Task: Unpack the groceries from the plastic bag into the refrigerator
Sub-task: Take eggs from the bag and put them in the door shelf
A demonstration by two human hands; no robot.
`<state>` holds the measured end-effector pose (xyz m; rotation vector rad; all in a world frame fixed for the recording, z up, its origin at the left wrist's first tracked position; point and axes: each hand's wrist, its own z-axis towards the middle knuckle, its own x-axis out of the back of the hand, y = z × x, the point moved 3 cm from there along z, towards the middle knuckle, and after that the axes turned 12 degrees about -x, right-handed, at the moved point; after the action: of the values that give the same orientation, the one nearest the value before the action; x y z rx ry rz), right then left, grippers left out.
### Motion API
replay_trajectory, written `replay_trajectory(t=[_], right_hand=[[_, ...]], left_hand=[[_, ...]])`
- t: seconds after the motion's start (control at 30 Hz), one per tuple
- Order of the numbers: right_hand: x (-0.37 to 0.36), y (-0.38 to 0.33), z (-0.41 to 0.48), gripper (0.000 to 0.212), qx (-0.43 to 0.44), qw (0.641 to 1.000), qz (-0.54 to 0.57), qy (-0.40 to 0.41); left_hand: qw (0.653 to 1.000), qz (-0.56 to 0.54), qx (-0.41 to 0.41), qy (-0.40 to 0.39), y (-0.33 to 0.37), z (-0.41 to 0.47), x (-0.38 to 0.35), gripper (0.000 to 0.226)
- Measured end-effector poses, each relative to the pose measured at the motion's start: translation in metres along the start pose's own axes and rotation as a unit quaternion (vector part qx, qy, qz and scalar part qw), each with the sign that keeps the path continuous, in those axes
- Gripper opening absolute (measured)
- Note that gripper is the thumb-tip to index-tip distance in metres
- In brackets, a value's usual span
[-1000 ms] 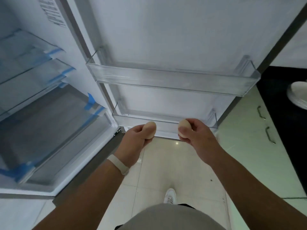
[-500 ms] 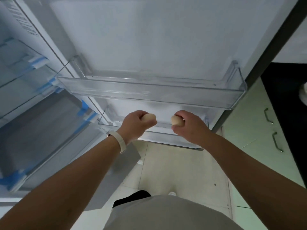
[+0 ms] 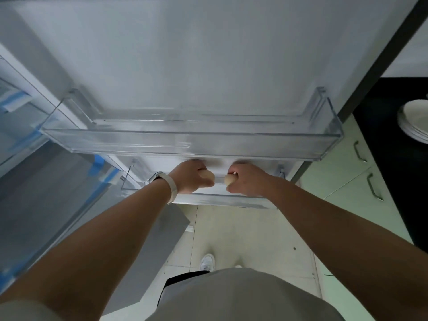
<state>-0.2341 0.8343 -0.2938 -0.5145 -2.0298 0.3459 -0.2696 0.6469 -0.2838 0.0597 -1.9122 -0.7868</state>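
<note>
The left hand (image 3: 188, 180) and right hand (image 3: 247, 180), each gripping an egg (image 3: 207, 176), are sinking deeper into the centre-frame door bin (image 3: 215, 199), nearing release.

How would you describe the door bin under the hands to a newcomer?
Find the open refrigerator door, white inner face up top. Two clear bins hang on it; the lower door bin sits nearest the floor. Unlike the upper door bin, it has the left hand and right hand over it, each gripping an egg.
</note>
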Motion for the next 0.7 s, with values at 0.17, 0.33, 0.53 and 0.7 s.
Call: replay_trajectory(t=[0.17,0.33,0.53,0.7], right_hand=[[0.002,-0.007,0.002,0.032,0.033,0.989,-0.143,-0.033],[0.002,-0.012,0.001,0.03,0.057,0.974,-0.211,-0.055],[-0.001,-0.01,0.002,0.03,0.056,0.974,-0.212,-0.056],[-0.003,-0.007,0.001,0.029,0.052,0.978,-0.199,-0.033]], left_hand=[[0.996,0.032,-0.01,-0.082,-0.012,0.008,0.0,0.035],[0.981,0.089,-0.038,-0.165,-0.014,0.01,-0.001,0.043],[0.964,0.146,-0.062,-0.216,0.0,0.014,-0.003,0.042],[0.96,0.175,-0.09,-0.201,0.0,0.012,-0.004,0.043]])
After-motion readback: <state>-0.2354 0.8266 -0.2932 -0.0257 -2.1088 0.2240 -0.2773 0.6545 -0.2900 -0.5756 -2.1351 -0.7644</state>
